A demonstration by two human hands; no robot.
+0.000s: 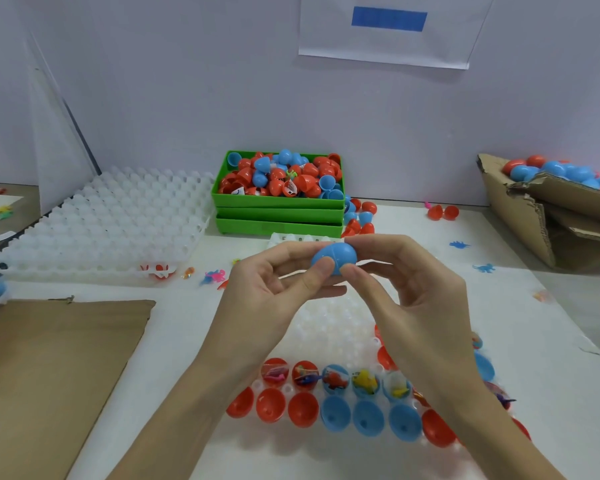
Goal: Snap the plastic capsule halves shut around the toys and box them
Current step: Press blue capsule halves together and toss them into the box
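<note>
Broadly, I see a pale wall (187, 81) closing the far side, with a white paper sheet (388, 29) taped high on it; its blue patch is blurred and I cannot read it. Below runs a white table (551, 341). A brown cardboard sheet (49, 375) lies flat at the near left, and a torn cardboard box (541, 216) at the far right holds red and blue capsules, cut off by the frame edge. A stack of white trays (101, 220) sits at the far left. A stack of green bins (279, 209) stands far centre, the top one heaped with red and blue capsule halves. Near me, a white tray (329, 327) carries rows of open halves (336, 415), red and blue, some with small toys (364, 379) inside; my arms hide part of it.

My left hand (274, 289) and right hand (406, 282) are raised above that tray, both clamped on one blue capsule (336, 256). It sits between the fingertips, thumbs on its near side, fingers curled behind, its halves closed with the seam showing. What is inside I cannot tell.

A few tiny toy figures (459, 244) lie scattered on the table, too small to make out.
</note>
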